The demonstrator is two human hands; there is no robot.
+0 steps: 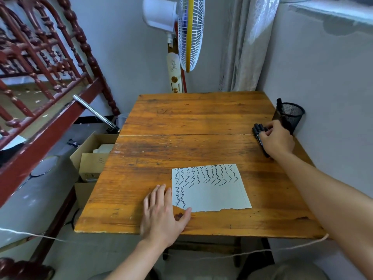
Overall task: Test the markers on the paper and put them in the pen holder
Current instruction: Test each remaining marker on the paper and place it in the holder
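Observation:
A white sheet of paper (214, 195) with many black wavy test strokes lies near the front of the wooden table (181, 122). My left hand (161, 213) lies flat and open at the paper's left edge, thumb touching its bottom corner. Several black markers (258, 129) lie side by side at the table's right. My right hand (277, 139) rests on them, fingers curled over one marker; whether it is gripped is unclear. A black mesh pen holder (289, 116) stands just behind, against the wall, with one black marker (279, 104) sticking up inside.
A standing fan (187, 33) is behind the table. A red wooden bed frame (40, 77) and open cardboard boxes (94, 156) are to the left. A wall borders the table's right side. A thin cord (242, 253) hangs below the front edge.

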